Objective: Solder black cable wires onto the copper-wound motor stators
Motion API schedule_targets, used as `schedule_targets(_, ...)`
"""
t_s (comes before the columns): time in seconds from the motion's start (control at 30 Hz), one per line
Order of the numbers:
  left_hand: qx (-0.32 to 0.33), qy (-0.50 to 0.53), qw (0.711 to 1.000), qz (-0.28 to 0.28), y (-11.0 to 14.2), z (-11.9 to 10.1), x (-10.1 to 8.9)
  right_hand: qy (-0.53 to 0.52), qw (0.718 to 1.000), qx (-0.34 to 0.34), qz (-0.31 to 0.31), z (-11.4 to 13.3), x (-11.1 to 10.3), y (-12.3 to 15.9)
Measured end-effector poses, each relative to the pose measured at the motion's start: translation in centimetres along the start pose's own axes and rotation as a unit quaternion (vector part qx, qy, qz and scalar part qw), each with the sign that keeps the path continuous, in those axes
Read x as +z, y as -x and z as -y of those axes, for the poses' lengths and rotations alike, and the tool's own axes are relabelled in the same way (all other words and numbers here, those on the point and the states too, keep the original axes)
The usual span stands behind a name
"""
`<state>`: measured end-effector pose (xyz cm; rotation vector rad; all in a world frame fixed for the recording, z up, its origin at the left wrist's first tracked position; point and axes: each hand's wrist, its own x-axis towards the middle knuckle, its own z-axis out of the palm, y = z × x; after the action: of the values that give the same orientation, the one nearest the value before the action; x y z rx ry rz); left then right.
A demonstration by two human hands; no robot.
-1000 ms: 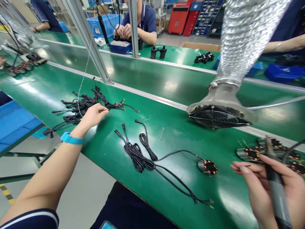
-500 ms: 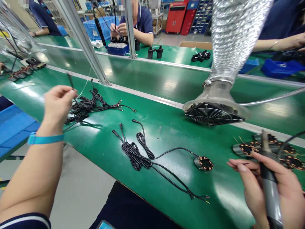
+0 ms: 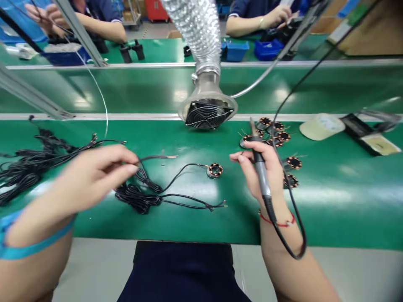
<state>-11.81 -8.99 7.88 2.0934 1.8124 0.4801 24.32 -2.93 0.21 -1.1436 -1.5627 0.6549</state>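
Note:
My left hand (image 3: 100, 176), blurred by motion, is closed on a black cable (image 3: 154, 157) whose stripped wire end points right. Under and beside that hand lie coiled black cables (image 3: 138, 199) with bare ends. One cable runs to a ring-shaped copper-wound stator (image 3: 215, 170) in the middle of the bench. In my right hand (image 3: 262, 167) is a soldering iron (image 3: 260, 167), tip up, its cord looping down past the wrist. My right thumb and fingertip also pinch something small and dark. Behind this hand sit several more stators (image 3: 278, 136).
A fume extraction hood (image 3: 208, 105) hangs over the bench's back edge. Tangled black cables (image 3: 28, 163) lie far left. At right are a roll of tape (image 3: 323, 126) and a black holder (image 3: 362, 132). Two people work across the bench, near blue bins (image 3: 237, 50).
The view has swung right. My left hand has moved from above the cable pile toward the middle with a black cable. My right hand still holds the soldering iron.

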Motion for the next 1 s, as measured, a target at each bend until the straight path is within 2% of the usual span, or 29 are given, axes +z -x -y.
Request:
schedule_targets(0.07,0.077,0.006,0.984,0.162,-0.6,-4.3,2.7,-0.005,1.0,0.007,0.017,-0.4,-0.1,0.3)
schedule_targets(0.1,0.114,-0.003,0.97,0.215,-0.8,-5.7,4.0,-0.008,0.999,0.012,0.03,-0.6,-0.1,0.5)
schedule_targets(0.13,0.135,-0.018,0.956,0.258,-1.0,-6.5,5.2,-0.008,0.999,0.018,0.05,-0.8,-0.2,0.7)
schedule_targets(0.2,0.147,-0.071,0.941,0.296,-1.0,-6.9,7.2,0.001,0.994,0.032,0.109,-1.0,-0.2,1.3)
schedule_targets(0.3,0.127,-0.16,0.935,0.289,-0.8,-5.9,8.7,0.06,0.974,0.032,0.218,-0.9,0.2,2.3)
schedule_targets(0.37,0.109,-0.186,0.936,0.279,-0.7,-5.1,8.9,0.098,0.963,0.023,0.252,-0.9,0.8,2.8)
schedule_targets(0.47,0.091,-0.179,0.944,0.261,-1.0,-4.1,8.9,0.115,0.964,0.012,0.241,-1.1,1.9,3.1)
schedule_targets(0.6,0.067,-0.155,0.96,0.224,-2.1,-3.2,8.8,0.085,0.976,-0.011,0.201,-1.2,2.8,3.1)
schedule_targets(0.67,0.063,-0.129,0.962,0.232,-2.6,-3.1,8.7,0.063,0.982,-0.016,0.178,-1.0,2.8,3.1)
schedule_targets(0.77,0.077,-0.08,0.962,0.249,-3.2,-4.3,8.5,0.047,0.986,-0.031,0.157,-0.4,2.7,3.2)
schedule_targets(0.87,0.07,0.003,0.974,0.213,-3.9,-7.0,8.5,0.038,0.982,-0.08,0.169,0.2,2.8,3.3)
schedule_targets(1.0,0.063,0.101,0.976,0.184,-5.1,-10.4,9.4,0.069,0.968,-0.156,0.185,0.2,3.1,3.6)
